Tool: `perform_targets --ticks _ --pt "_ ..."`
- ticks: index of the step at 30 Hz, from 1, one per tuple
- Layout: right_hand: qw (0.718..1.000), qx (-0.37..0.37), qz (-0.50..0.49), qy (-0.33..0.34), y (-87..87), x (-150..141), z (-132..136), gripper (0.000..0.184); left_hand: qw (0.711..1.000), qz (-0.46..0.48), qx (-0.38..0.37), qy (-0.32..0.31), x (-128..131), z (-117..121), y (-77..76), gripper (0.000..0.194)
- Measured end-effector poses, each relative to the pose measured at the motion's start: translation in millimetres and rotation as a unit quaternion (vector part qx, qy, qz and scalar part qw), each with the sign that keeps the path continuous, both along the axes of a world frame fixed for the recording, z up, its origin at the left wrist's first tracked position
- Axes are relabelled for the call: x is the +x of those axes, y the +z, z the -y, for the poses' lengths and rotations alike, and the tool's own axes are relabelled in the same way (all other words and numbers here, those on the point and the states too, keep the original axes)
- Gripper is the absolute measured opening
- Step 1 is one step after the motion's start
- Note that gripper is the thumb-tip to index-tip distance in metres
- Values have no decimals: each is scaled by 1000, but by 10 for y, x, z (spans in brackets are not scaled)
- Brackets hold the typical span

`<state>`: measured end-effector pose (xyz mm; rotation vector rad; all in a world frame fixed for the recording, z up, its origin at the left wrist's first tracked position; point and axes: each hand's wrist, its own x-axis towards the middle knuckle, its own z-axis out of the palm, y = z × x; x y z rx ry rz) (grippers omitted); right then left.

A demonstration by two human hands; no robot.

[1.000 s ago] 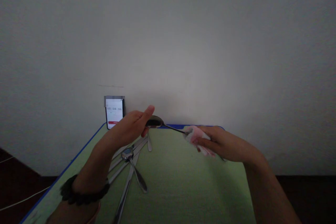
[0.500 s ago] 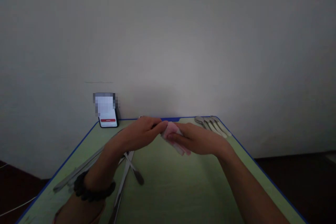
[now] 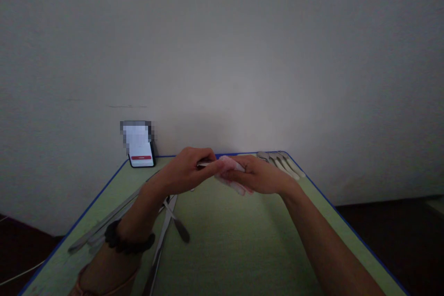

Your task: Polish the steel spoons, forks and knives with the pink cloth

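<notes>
Above the far part of the green table (image 3: 236, 249), both my hands meet at a pink and white cloth (image 3: 230, 164). My right hand (image 3: 263, 173) is closed round the cloth, with the thumb pressed on its near side. My left hand (image 3: 190, 169), a dark bead bracelet on its wrist, pinches a thin pale utensil (image 3: 205, 164) that runs into the cloth. Most of that utensil is covered by fingers and cloth, so its kind does not show.
Several pieces of cutlery with cream handles (image 3: 289, 169) lie at the far right. Left of centre, a spoon-like utensil (image 3: 181, 230) crosses a long metal piece (image 3: 160, 245). Long metal utensils (image 3: 104, 224) lie farther left. A phone (image 3: 141, 148) leans against the wall.
My hands have shifted slightly upward. A thin pale utensil now shows between my left fingers, and the cloth has turned a little in my right hand.
</notes>
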<state>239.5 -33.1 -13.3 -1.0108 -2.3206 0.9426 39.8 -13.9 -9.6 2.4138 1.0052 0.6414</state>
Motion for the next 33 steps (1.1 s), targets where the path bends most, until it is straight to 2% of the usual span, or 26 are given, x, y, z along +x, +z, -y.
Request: perform_targets --ticks 3,6,11,16,21,25,33 --pt "998 -56 -1 29 1 111 -42 27 1000 3 24 15 -76 -14 14 34" --pt "995 -86 36 18 29 263 -49 30 999 -1 37 36 -188 -25 44 33" --pt "991 -117 67 17 83 444 -20 31 999 -30 -13 25 -250 -2 73 34" --pt "990 -120 69 39 116 349 21 29 997 -49 -47 -20 -73 72 68 36" --pt "992 -85 68 68 88 156 36 23 995 -68 -36 -67 94 113 35 39" --pt "991 -90 75 62 76 175 4 26 995 -77 -33 -57 54 47 9 40" --pt "986 -129 106 -6 158 531 14 34 1000 -16 -15 9 -177 -80 13 36"
